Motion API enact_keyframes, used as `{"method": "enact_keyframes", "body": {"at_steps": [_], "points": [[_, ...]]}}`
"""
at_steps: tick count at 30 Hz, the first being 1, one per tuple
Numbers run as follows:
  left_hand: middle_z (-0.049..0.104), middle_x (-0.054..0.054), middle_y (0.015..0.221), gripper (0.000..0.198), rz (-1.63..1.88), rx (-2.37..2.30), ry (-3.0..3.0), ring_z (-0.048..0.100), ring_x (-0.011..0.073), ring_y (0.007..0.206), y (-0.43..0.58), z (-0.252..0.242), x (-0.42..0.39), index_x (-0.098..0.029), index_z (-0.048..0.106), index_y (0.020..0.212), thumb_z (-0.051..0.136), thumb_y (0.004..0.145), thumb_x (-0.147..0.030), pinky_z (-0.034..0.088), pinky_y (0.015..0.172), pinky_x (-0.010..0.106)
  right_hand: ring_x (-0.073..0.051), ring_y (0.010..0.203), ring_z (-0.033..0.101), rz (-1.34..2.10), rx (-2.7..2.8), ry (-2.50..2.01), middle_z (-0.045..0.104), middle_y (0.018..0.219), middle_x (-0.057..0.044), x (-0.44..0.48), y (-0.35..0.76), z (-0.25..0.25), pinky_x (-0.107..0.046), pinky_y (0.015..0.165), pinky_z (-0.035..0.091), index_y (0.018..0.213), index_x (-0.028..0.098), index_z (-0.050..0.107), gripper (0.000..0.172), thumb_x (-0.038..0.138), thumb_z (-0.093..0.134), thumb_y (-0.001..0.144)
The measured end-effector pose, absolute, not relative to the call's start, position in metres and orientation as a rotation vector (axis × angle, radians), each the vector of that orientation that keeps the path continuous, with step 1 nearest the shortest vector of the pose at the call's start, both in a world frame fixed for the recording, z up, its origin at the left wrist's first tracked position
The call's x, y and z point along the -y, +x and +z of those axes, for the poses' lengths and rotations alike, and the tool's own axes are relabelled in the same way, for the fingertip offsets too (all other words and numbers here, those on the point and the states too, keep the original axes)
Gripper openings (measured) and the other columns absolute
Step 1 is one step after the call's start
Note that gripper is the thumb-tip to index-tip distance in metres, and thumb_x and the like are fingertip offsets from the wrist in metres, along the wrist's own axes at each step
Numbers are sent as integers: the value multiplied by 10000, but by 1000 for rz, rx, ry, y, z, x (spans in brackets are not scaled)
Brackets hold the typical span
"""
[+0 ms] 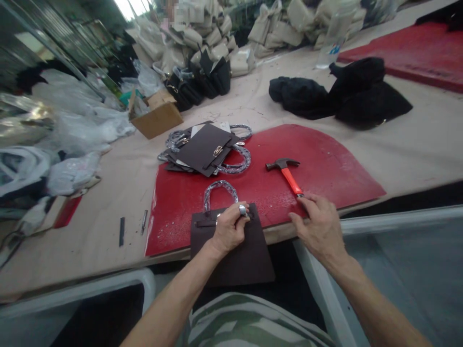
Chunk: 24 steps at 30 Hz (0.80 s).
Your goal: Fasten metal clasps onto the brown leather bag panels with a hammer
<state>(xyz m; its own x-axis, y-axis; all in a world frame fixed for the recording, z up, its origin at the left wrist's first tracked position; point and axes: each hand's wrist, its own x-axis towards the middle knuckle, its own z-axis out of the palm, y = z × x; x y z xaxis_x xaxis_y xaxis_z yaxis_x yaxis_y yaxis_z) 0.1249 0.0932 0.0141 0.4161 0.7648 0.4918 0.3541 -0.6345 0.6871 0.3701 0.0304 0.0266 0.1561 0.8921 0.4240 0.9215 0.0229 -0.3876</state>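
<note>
At the red board's point(325, 164) near edge: left hand point(230, 227), fingers curled on dark bag panel point(248, 258), anything pinched hidden. Right hand point(320, 229), half-open, thumb spread, at handle end of claw hammer point(289, 179); grip cannot be told. Beyond: stacked panels point(204, 147), cardboard box point(159, 120).

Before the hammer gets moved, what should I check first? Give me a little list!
1. Bag piece steadied: ok, the left grip is on its upper part.
2. Bag piece all on the red mat: not ok, its lower part sticks out past the front edge.
3. Hammer firmly held: cannot tell, the right grip is at the end of its handle, but how tightly is unclear.
4. Hammer head away from the left grip: ok, there is a gap.
5. Pile of bag pieces out of the way: ok, it lies farther back.
</note>
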Motion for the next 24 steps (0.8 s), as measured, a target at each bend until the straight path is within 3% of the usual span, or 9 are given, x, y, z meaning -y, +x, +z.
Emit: {"method": "enact_keyframes", "body": {"at_steps": [6,10,13,15,18,22,24], "points": [[707,105,1095,237,1145,-920,2194,683,242,1071,126,12,-95,-196,618,1047,539,856,-79,576,955,426,-226,694,587,72,1864,-2336,575,951,-103,-26,389,42,-323,578,377,1083,154,574,230,270,557,884],[693,111,1109,240,1191,-925,2202,664,243,1101,127,10,-93,-190,615,1049,536,854,-73,555,988,433,-250,768,622,127,1915,-2360,594,899,-107,-32,380,51,-334,635,415,1020,139,575,165,219,523,885],[665,121,1119,195,1196,-957,2206,642,240,1112,128,13,-90,-178,621,1007,536,861,-81,547,982,416,-290,913,613,82,1902,-2164,599,984,-153,-36,368,57,-382,755,467,1042,110,596,221,222,563,855],[653,112,1088,183,1196,-982,2197,641,228,1072,129,15,-89,-178,628,999,534,869,-89,557,943,387,-258,925,610,294,1808,-1871,611,1021,-136,-38,353,62,-368,794,484,1120,114,590,312,256,597,842],[643,94,1057,200,1173,-977,2203,641,212,1016,129,17,-89,-185,639,1011,521,877,-96,562,905,359,-165,742,600,761,1744,-1469,638,931,-34,-44,322,77,-281,696,474,1249,171,542,463,336,653,831],[641,94,1065,190,1171,-925,2218,643,199,975,128,15,-88,-184,655,1012,506,901,-139,568,868,337,-149,621,538,745,1926,-1532,594,703,17,-57,283,93,-257,591,343,911,208,606,177,365,653,844],[646,104,1092,200,1203,-920,2206,641,199,995,126,14,-87,-179,648,1048,495,921,-157,567,883,341,-156,589,513,562,1938,-1695,569,648,2,-63,273,91,-269,564,270,797,208,565,168,344,575,895]]}}
